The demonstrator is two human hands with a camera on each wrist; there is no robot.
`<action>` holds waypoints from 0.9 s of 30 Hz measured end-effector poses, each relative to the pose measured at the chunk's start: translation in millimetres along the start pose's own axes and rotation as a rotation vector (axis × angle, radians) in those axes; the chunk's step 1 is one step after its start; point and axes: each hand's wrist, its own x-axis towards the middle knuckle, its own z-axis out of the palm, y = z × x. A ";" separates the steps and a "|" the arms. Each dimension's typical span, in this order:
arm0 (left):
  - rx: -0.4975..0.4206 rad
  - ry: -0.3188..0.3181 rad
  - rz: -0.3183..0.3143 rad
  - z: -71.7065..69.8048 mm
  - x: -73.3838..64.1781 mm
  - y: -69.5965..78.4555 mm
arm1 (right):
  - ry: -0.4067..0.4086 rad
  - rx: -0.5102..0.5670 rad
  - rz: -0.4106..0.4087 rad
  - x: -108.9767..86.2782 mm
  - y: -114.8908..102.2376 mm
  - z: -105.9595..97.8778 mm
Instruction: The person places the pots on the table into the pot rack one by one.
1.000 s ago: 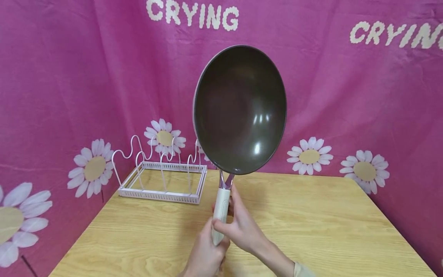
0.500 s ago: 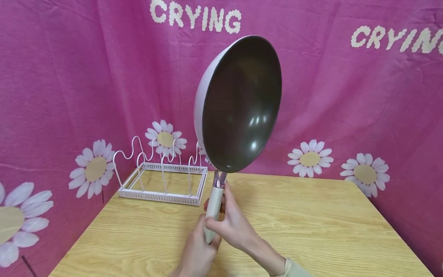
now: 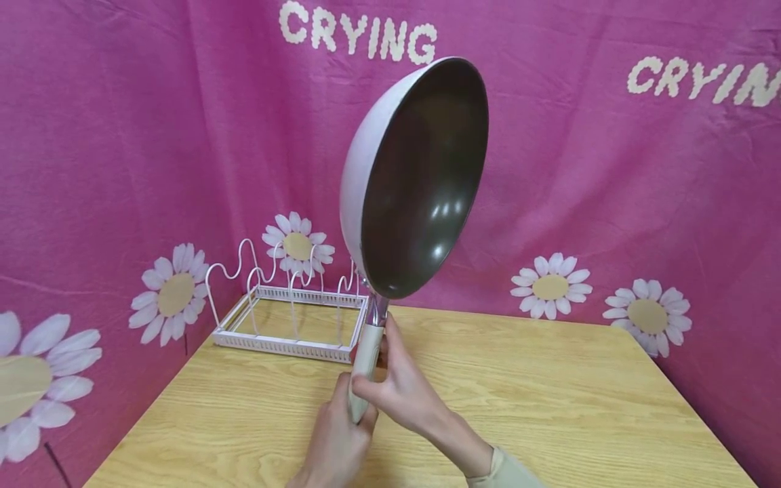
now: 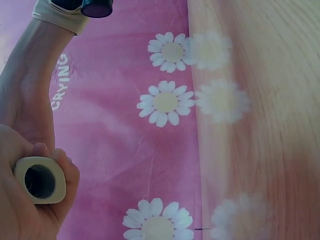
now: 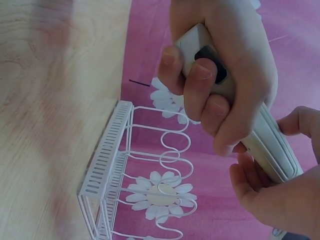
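Observation:
A wok (image 3: 427, 176) with a dark inside and a pale outside is held upright above the table, its bowl turned partly to the right. My left hand (image 3: 339, 434) grips the lower end of its cream handle (image 3: 367, 356). In the right wrist view, the left hand's fingers (image 5: 201, 92) curl round that end. Higher up, my right hand (image 3: 410, 400) holds the handle, thumb across the front; its other fingers are partly hidden behind. Seen from the left wrist, the handle's end (image 4: 59, 182) shows its hollow hole.
A white wire rack (image 3: 283, 347) with wavy dividers stands at the back left of the wooden table (image 3: 525, 393), behind and left of the handle. A pink cloth (image 3: 610, 169) with daisies and lettering hangs behind and along the sides.
The wok has turned about its handle, so more of its pale outside shows on the left. Both hands have shifted left with it, keeping their grip on the handle.

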 end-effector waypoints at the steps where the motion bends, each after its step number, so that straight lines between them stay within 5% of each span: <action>1: 0.005 -0.001 -0.007 -0.9 0.0 0.1 | 0.001 -0.004 -0.001 1.2 -0.2 0.8; 8: 0.058 0.057 -0.041 -5.5 0.2 0.5 | 0.005 -0.028 0.011 8.5 -1.0 6.4; 18: 0.155 0.193 0.031 -6.7 -2.1 -3.3 | -0.020 -0.048 -0.022 15.9 -3.0 14.3; 27: 0.173 0.214 -0.012 -11.9 -2.6 -4.8 | -0.053 -0.092 -0.049 22.4 -7.8 20.9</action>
